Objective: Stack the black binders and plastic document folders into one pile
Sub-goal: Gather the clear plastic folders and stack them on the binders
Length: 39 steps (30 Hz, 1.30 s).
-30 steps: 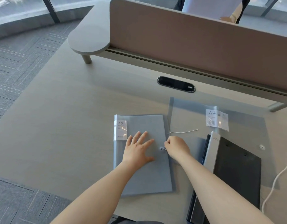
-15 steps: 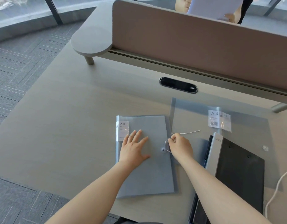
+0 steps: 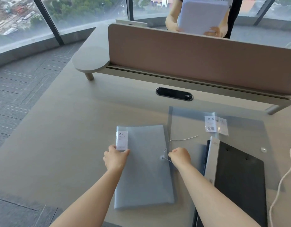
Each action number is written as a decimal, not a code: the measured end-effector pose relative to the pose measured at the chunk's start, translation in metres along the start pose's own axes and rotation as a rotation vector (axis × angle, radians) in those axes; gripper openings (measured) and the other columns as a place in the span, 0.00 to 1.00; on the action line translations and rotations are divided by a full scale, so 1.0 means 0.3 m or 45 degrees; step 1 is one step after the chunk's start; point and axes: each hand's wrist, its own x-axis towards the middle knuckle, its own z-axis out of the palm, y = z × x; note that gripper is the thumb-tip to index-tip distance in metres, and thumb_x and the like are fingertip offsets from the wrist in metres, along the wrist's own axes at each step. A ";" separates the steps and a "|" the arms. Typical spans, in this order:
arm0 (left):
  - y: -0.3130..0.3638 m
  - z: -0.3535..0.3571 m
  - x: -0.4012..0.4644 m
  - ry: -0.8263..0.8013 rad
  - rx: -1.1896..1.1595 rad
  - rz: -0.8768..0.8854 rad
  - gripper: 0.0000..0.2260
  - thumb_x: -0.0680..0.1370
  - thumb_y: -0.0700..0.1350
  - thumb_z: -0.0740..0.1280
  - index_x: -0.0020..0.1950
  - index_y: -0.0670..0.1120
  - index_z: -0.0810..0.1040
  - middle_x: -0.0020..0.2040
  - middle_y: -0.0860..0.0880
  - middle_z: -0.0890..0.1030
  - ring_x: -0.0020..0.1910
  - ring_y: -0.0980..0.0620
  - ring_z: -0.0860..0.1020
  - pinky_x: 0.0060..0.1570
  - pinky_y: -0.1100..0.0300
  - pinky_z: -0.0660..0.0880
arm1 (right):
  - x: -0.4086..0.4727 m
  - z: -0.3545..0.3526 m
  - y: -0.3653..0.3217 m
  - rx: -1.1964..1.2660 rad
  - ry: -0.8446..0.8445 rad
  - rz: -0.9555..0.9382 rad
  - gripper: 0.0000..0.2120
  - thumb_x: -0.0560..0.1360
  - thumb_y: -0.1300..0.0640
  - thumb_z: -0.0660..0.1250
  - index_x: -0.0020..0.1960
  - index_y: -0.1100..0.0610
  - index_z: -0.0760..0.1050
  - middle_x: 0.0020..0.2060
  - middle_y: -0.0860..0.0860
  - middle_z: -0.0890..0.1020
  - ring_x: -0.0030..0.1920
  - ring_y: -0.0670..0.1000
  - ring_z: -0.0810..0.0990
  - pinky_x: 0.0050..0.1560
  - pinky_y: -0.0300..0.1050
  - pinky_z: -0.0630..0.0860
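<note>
Desk (image 3: 59,128): blue folder (image 3: 144,169) lengthwise away; left hand (image 3: 115,158) clamping its edge, right hand (image 3: 180,157) pinching string (image 3: 166,158).

folder (image 3: 144,169): showing as frosted blue-grey, plain
folder label (image 3: 121,140): showing white with black "20" print
clear folder (image 3: 190,122): looking see-through, faint grey tint
clear folder label (image 3: 211,124): showing white, "A 4" in dark print, barcode stripes
string (image 3: 184,138): showing white
binder (image 3: 239,181): showing matte black, spine pale grey-white
desk (image 3: 67,136): showing light beige-grey, faint wood grain
divider panel (image 3: 190,58): showing dusty pink-brown
grommet (image 3: 174,94): showing black, silver rim
cable (image 3: 282,181): showing white
carpet (image 3: 18,89): showing dark grey, striped tile pattern
</note>
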 end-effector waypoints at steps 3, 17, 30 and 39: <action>0.008 -0.023 0.015 -0.067 -0.085 -0.077 0.23 0.68 0.55 0.73 0.59 0.48 0.75 0.55 0.45 0.80 0.57 0.41 0.76 0.52 0.50 0.76 | -0.003 0.004 0.018 0.176 -0.059 0.062 0.19 0.68 0.64 0.66 0.24 0.55 0.61 0.22 0.51 0.65 0.30 0.54 0.66 0.30 0.42 0.60; 0.266 0.004 -0.136 -0.270 -0.593 0.249 0.12 0.74 0.44 0.71 0.57 0.45 0.77 0.51 0.46 0.84 0.48 0.46 0.83 0.53 0.46 0.80 | -0.048 -0.265 0.110 0.615 0.309 -0.116 0.12 0.76 0.60 0.63 0.34 0.57 0.68 0.29 0.50 0.70 0.31 0.52 0.66 0.34 0.46 0.62; 0.414 0.328 -0.451 -0.725 -0.476 0.410 0.15 0.70 0.43 0.69 0.56 0.47 0.81 0.45 0.48 0.87 0.43 0.47 0.85 0.47 0.48 0.81 | -0.057 -0.516 0.557 0.926 0.590 0.122 0.07 0.75 0.60 0.62 0.40 0.60 0.76 0.34 0.52 0.83 0.32 0.54 0.72 0.36 0.45 0.68; 0.376 0.499 -0.588 -0.785 -0.259 0.435 0.18 0.64 0.48 0.69 0.53 0.54 0.81 0.45 0.47 0.85 0.46 0.43 0.85 0.49 0.42 0.82 | -0.085 -0.528 0.800 0.867 0.638 0.251 0.06 0.76 0.58 0.63 0.43 0.56 0.78 0.32 0.48 0.83 0.32 0.54 0.74 0.35 0.45 0.69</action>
